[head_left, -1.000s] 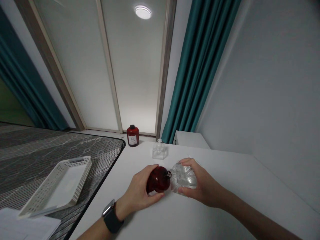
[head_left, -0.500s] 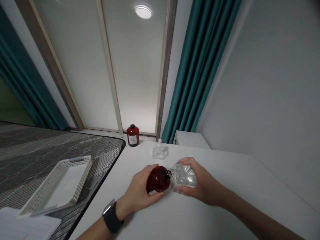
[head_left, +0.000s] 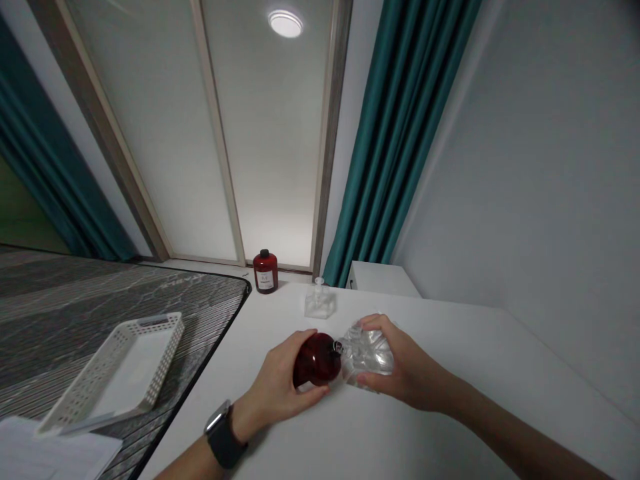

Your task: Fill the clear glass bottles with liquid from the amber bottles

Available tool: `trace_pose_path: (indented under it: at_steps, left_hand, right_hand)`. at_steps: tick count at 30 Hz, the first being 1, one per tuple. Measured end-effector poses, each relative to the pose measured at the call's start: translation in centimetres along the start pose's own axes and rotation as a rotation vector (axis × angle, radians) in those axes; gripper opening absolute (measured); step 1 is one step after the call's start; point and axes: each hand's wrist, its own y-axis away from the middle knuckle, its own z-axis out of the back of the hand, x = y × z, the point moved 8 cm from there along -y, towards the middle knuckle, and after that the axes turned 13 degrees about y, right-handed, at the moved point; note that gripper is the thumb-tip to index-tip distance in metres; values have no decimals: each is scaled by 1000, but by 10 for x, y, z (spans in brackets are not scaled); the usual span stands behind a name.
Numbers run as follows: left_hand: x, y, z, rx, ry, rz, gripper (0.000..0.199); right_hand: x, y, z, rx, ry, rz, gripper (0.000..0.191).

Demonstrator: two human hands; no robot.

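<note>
My left hand (head_left: 285, 373), with a dark watch on its wrist, is closed around a dark red bottle (head_left: 320, 360) tipped over toward the right. In my right hand (head_left: 395, 367) is a clear bottle (head_left: 367, 350), also tilted, with its neck end toward the left. The mouths of the two bottles meet, or nearly so, between my hands; whether they touch I cannot tell. Both are held over the white table (head_left: 350, 433). Any liquid passing between them is too small to make out.
Toward the table's far edge stand a red bottle (head_left: 265, 272) with a black cap and white label, and a clear bottle (head_left: 320, 302) with a clear top. To the left, a white perforated basket (head_left: 163, 363) and paper sheets (head_left: 55, 450) lie on a grey patterned surface.
</note>
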Motion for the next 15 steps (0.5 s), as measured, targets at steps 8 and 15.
trace_pose_path:
  at_steps: [8, 15]
  left_hand:
    - [-2, 0, 1, -1, -2, -5, 75]
    - [-2, 0, 1, 0, 7, -10, 75]
  right_hand:
    - [0, -1, -1, 34, -14, -9, 54]
    - [-2, -1, 0, 46, -15, -18, 57]
